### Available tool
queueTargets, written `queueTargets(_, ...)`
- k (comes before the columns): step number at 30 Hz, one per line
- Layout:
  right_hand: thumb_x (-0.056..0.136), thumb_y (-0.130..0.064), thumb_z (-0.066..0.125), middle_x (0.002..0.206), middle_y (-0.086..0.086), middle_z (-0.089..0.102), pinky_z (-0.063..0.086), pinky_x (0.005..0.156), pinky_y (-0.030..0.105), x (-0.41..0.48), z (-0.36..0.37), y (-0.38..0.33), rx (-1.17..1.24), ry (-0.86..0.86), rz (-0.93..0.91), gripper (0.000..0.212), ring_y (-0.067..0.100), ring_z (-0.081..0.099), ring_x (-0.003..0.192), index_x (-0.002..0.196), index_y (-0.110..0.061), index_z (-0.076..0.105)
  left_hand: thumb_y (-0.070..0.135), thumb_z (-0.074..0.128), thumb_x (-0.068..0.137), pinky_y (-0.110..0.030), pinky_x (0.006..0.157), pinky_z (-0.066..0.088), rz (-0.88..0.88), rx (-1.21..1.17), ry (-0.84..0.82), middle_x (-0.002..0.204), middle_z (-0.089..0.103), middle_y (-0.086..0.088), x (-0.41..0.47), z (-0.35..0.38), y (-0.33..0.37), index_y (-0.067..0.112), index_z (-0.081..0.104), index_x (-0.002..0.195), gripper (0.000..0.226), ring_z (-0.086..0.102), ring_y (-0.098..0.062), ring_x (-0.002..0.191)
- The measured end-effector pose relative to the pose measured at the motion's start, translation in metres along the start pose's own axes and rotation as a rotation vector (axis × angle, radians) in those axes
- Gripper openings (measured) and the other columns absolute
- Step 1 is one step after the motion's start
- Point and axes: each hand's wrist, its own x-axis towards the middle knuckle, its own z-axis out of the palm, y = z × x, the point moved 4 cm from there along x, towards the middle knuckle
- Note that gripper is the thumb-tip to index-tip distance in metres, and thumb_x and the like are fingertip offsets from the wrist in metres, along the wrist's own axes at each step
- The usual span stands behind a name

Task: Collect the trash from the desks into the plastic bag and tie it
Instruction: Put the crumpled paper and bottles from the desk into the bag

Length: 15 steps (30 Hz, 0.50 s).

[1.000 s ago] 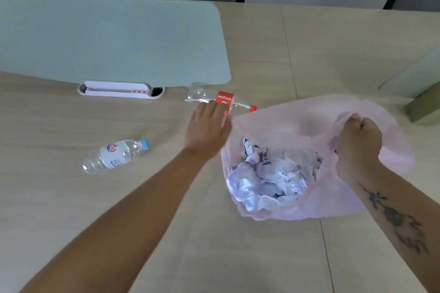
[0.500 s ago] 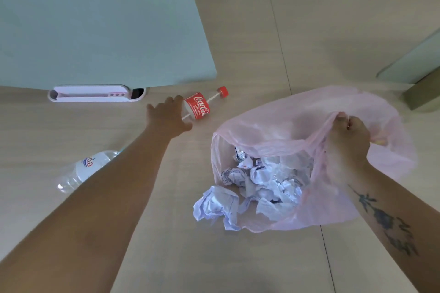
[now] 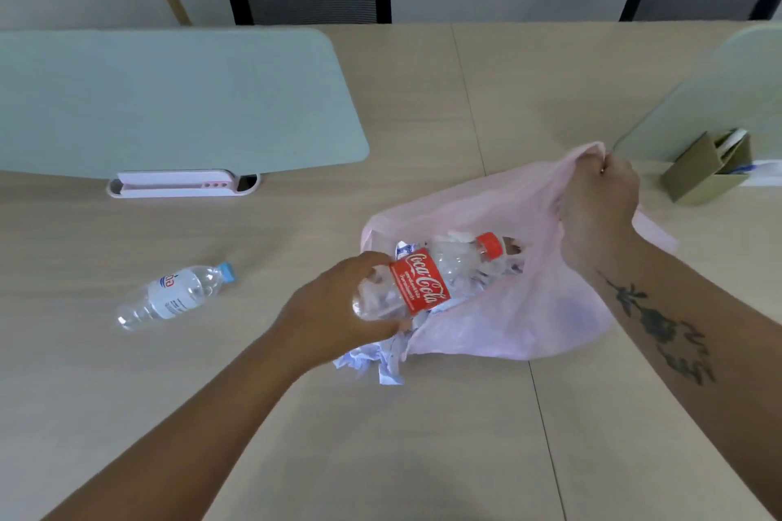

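The fingers (image 3: 364,262) of the left hand (image 3: 338,305) are curled round the base end of the cola bottle (image 3: 419,283). The bottle is clear and crumpled, with a red label in white script and a red cap. It is held tilted at the mouth of the plastic bag (image 3: 529,309), cap end pointing in over the crumpled paper (image 3: 383,360).

The right hand (image 3: 596,203) has its fingers clamped on a gathered bunch of the bag's far rim, holding it up off the bench (image 3: 381,444). The bag is thin, pale pink and translucent.

Some paper spills from the bag's near left edge onto the bench. Well left of the bag, a clear water bottle (image 3: 177,296) with a light blue cap lies on its side. Beyond the bag to the left stands a pale green divider panel (image 3: 169,106) with a pink holder (image 3: 182,184) at its foot. A cardboard box (image 3: 698,176) sits behind the bag to the right.
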Motion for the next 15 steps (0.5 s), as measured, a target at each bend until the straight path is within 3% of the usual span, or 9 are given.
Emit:
queueTargets(2,0.096,-0.034,0.036,0.080,0.010,0.038,0.036,0.064,0.034,-0.004,-0.008,-0.007,0.018,0.001,-0.025,0.033,0.024,0.041,0.071,0.067,-0.020,0.032,0.071,0.072,0.060,-0.025,0.075,0.043,0.030,0.047,0.030,0.115,0.054,0.034,0.028,0.014,0.025,0.057,0.039,0.127,0.076,0.056,0.002,0.103)
queueTargets(5,0.095,-0.034,0.038,0.082,0.012,0.042,0.038,0.066,0.036,-0.010,-0.019,-0.015,0.016,-0.007,-0.056,0.031,0.029,0.046,0.072,0.068,-0.018,0.034,0.060,0.064,0.082,-0.036,0.099,0.037,0.129,0.308,0.135,0.145,0.044,0.011,0.079,0.027,0.061,0.043,0.030,0.147,0.076,0.042,-0.019,0.129)
queueTargets(7,0.094,-0.032,0.039,0.079,0.013,0.042,0.037,0.065,0.036,-0.010,-0.027,-0.020,0.019,0.004,-0.064,0.030,0.030,0.045,0.072,0.068,-0.018,0.034,0.052,0.057,0.091,-0.037,0.102,0.031,0.146,0.383,0.257,0.146,0.042,0.006,0.096,0.028,0.073,0.036,0.034,0.148,0.063,0.037,-0.024,0.130)
queueTargets(10,0.095,-0.031,0.041,0.069,0.004,0.035,0.034,0.062,0.033,-0.006,-0.040,-0.022,0.044,0.021,-0.064,0.031,0.023,0.038,0.068,0.068,-0.019,0.034,0.048,0.059,0.089,-0.036,0.096,0.030,0.134,0.251,0.475,0.130,0.053,0.005,0.078,0.025,0.054,0.030,0.053,0.131,0.046,0.043,-0.025,0.121)
queueTargets(13,0.096,-0.032,0.040,0.066,-0.002,0.034,0.033,0.062,0.031,-0.001,-0.049,-0.019,0.043,0.035,-0.052,0.032,0.019,0.035,0.065,0.067,-0.020,0.033,0.065,0.062,0.074,-0.041,0.100,0.031,-0.127,0.115,0.557,0.137,0.042,0.006,0.026,0.041,-0.003,0.034,0.044,0.133,0.069,0.035,-0.025,0.124)
queueTargets(15,0.096,-0.031,0.039,0.067,-0.002,0.034,0.034,0.063,0.032,-0.001,-0.051,-0.014,0.054,0.042,-0.031,0.032,0.020,0.037,0.068,0.066,-0.019,0.032,0.075,0.064,0.062,-0.047,0.100,0.034,-0.318,0.117,0.438,0.144,0.030,0.005,-0.013,0.067,-0.040,0.038,0.035,0.137,0.088,0.031,-0.028,0.127)
